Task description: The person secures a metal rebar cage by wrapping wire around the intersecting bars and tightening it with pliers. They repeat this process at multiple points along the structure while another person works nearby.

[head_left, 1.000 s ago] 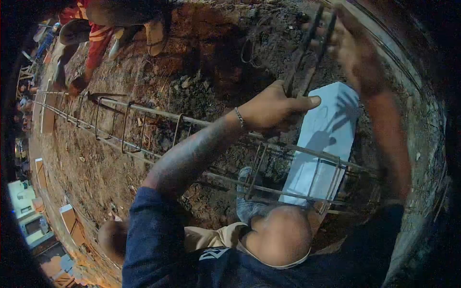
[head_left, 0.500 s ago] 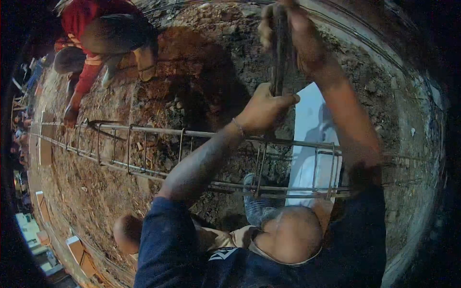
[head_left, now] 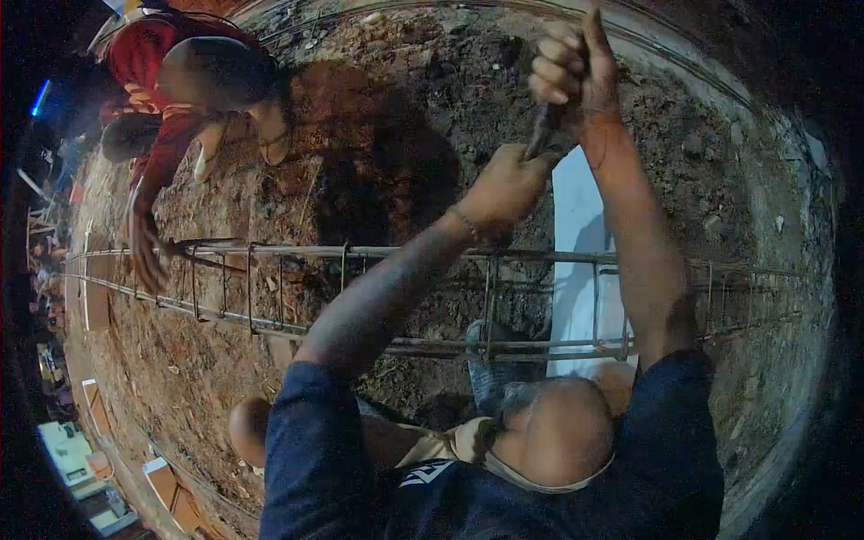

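Observation:
My left hand is closed round the lower end of a dark bar, thumb along its side. Higher up, my right hand wraps its fingers over the upper part, with the thumb pointing up. The bar leans slightly between both fists; most of it is hidden in them, and I cannot tell its exact kind. Below my hands, a long rebar cage with square stirrups runs across the view, passing under my left forearm. Beneath it lies a pale white sheet, close to my right forearm.
At upper left, a crouching person in red reaches a hand down to the cage's left part. Rough brown soil surrounds the cage. Bricks stand along the lower left edge. Long thin rods curve along the top right.
The bar has tilted and my right hand now shows as a fist slightly further right. My left hand has shifted a little right. The other person's hand has opened beside the cage.

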`<state>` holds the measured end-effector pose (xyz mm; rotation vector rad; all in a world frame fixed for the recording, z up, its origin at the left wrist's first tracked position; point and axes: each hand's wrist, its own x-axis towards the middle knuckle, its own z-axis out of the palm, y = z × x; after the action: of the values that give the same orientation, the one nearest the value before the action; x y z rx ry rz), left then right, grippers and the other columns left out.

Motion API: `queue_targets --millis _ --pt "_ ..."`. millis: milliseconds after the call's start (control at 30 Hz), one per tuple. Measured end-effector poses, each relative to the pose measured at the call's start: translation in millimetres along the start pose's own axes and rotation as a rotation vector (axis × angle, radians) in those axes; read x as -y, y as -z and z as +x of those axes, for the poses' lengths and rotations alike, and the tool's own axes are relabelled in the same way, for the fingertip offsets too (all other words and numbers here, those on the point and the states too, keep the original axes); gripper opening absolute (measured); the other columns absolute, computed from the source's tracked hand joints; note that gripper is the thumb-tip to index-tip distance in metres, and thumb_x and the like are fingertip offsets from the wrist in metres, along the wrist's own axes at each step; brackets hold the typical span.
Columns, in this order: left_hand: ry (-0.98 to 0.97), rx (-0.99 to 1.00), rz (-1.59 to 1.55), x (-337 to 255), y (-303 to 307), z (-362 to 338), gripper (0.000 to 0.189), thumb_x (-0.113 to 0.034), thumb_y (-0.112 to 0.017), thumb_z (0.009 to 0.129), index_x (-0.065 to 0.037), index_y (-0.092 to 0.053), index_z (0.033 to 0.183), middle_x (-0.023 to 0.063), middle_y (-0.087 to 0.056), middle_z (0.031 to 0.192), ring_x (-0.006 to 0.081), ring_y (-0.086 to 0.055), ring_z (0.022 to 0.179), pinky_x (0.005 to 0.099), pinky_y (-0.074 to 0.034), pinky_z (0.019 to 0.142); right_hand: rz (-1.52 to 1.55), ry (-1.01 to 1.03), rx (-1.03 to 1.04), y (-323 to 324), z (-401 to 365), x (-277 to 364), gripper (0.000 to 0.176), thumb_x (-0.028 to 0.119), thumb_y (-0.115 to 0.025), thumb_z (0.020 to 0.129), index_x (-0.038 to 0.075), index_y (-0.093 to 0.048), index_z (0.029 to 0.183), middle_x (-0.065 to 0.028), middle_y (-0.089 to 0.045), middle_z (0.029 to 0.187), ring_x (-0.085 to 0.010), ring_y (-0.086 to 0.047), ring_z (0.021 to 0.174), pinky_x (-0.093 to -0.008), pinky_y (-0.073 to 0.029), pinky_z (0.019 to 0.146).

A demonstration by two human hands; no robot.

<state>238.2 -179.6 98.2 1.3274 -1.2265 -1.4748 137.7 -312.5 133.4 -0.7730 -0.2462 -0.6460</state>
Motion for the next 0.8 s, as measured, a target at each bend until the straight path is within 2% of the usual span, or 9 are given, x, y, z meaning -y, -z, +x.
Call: queue_targets --millis 67,167,267,367,400,433,567,667,800 --pt "0.049 -0.035 0.135 -1.3 -3.9 13.5 0.02 -0.022 -0.054 0.086 -0.003 -0.051 0.082 -0.0022 -0.044 0.058 0.0101 -0.045 0.051 0.0282 -0.037 0.047 0.117 -0.018 0.116 29.6 -16.3 5.1 0.016 0.02 -0.051 0.088 0.01 -0.047 0.077 0.0015 -0.047 0.064 -0.0121 -0.048 0.054 -0.0272 -0.043 0.057" --pt "0.156 0.038 0.368 14.8 -9.3 36.3 0.016 -0.017 -0.049 0.086 -0.001 -0.051 0.082 0.0009 -0.048 0.058 0.0135 -0.049 0.052 0.0319 -0.039 0.047 0.163 0.071 -0.275 54.7 -49.4 -1.3 0.025 0.026 -0.051 0.088 0.016 -0.045 0.066 0.0067 -0.039 0.051 -0.0089 -0.037 0.039 -0.0291 -0.037 0.049" --pt "-0.259 0.332 0.955 41.1 -5.8 60.3 0.012 -0.011 -0.048 0.081 -0.001 -0.052 0.084 0.0063 -0.054 0.061 0.0185 -0.054 0.054 0.0351 -0.042 0.047 0.161 0.076 -0.734 77.9 -74.7 -8.7 0.031 0.023 -0.05 0.089 0.014 -0.043 0.06 0.0054 -0.041 0.05 -0.0092 -0.043 0.043 -0.0274 -0.042 0.05" --pt "0.098 0.415 0.689 35.4 -11.6 57.2 0.014 -0.008 -0.051 0.076 -0.002 -0.054 0.088 0.0105 -0.057 0.065 0.0237 -0.057 0.057 0.0363 -0.044 0.049 0.054 -0.01 -0.94 85.2 -82.8 -17.2 0.03 0.022 -0.053 0.087 0.014 -0.044 0.06 0.0049 -0.046 0.052 -0.0108 -0.049 0.046 -0.0287 -0.047 0.052" --pt "0.003 0.41 0.766 31.8 -10.1 53.2 0.02 -0.015 -0.045 0.082 0.0 -0.056 0.09 0.0159 -0.058 0.07 0.0287 -0.06 0.068 0.0415 -0.046 0.057 0.274 -0.127 -0.487 139.1 -103.0 -12.8 0.018 0.025 -0.06 0.081 0.008 -0.056 0.077 -0.0047 -0.059 0.07 -0.019 -0.059 0.069 -0.0459 -0.048 0.077" --pt "-0.094 0.397 0.847 29.9 -7.7 51.9 0.031 -0.023 -0.039 0.089 0.002 -0.058 0.091 0.0212 -0.059 0.075 0.0337 -0.062 0.079 0.0467 -0.048 0.066 0.275 -0.127 -0.486 126.3 -95.6 -15.4 0.018 0.025 -0.06 0.081 0.008 -0.056 0.077 -0.0047 -0.059 0.07 -0.019 -0.059 0.069 -0.0459 -0.048 0.077" --pt "-0.271 0.377 1.125 46.8 -7.6 66.6 0.024 -0.01 -0.052 0.076 -0.005 -0.058 0.099 0.0141 -0.057 0.066 0.0294 -0.06 0.061 0.0361 -0.046 0.051 -0.725 -0.246 -1.386 87.8 -60.4 -18.5 0.026 0.031 -0.062 0.082 0.008 -0.052 0.08 -0.0025 -0.049 0.061 -0.0176 -0.053 0.051 -0.031 -0.05 0.051" --pt "0.063 -0.02 0.85 48.2 -20.3 55.4 0.03 -0.025 -0.052 0.08 0.003 -0.064 0.084 0.0251 -0.062 0.087 0.0345 -0.062 0.085 0.0409 -0.05 0.072 -0.72 -0.175 -1.304 25.2 -27.9 -16.3 0.03 0.036 -0.063 0.081 0.008 -0.051 0.088 -0.0018 -0.046 0.065 -0.0171 -0.052 0.054 -0.0321 -0.049 0.048" --pt "0.161 -0.204 0.702 -5.6 -7.2 19.8 0.04 -0.035 -0.06 0.077 0.004 -0.064 0.083 0.0218 -0.063 0.081 0.0305 -0.063 0.072 0.0355 -0.05 0.066 -0.81 -0.142 -0.993 21.1 3.3 -25.6 0.034 0.042 -0.061 0.081 0.012 -0.047 0.086 0.0025 -0.039 0.063 -0.0093 -0.046 0.052 -0.027 -0.043 0.044"
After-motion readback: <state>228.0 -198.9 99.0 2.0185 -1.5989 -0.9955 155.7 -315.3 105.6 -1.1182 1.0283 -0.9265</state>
